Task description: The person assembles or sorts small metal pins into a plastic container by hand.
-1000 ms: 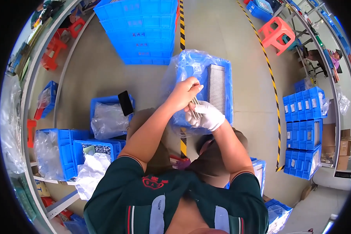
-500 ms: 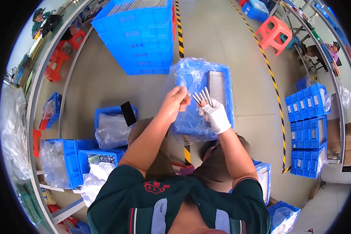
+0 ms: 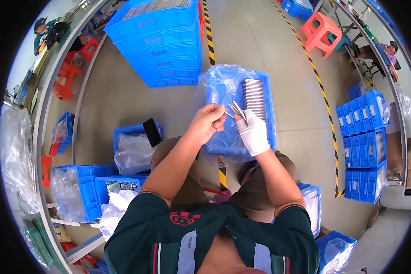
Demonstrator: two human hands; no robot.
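Several slim metal rods (image 3: pixel 237 109) stick out of my right hand (image 3: pixel 253 134), which wears a white glove and is closed around them. My bare left hand (image 3: pixel 208 122) pinches the tip of one rod (image 3: pixel 229 114) that slants across toward the glove. Both hands are above a blue crate (image 3: pixel 270 109) lined with a clear plastic bag (image 3: pixel 223 84). Inside the crate, a neat stack of similar rods (image 3: pixel 255 99) lies along the right side. My right palm is hidden by the glove's fingers.
Tall stacked blue crates (image 3: pixel 162 50) stand ahead on the left. A black phone (image 3: pixel 151 132) rests on a bag-covered crate (image 3: pixel 134 148) to my left. More crates (image 3: pixel 363 150) are stacked at right, beyond striped floor tape (image 3: pixel 322 100). A red stool (image 3: pixel 321 34) stands far right.
My left hand has moved slightly right and now pinches a rod's end; before, it was apart from the rods. The fanned rods in my right hand have drawn closer together.
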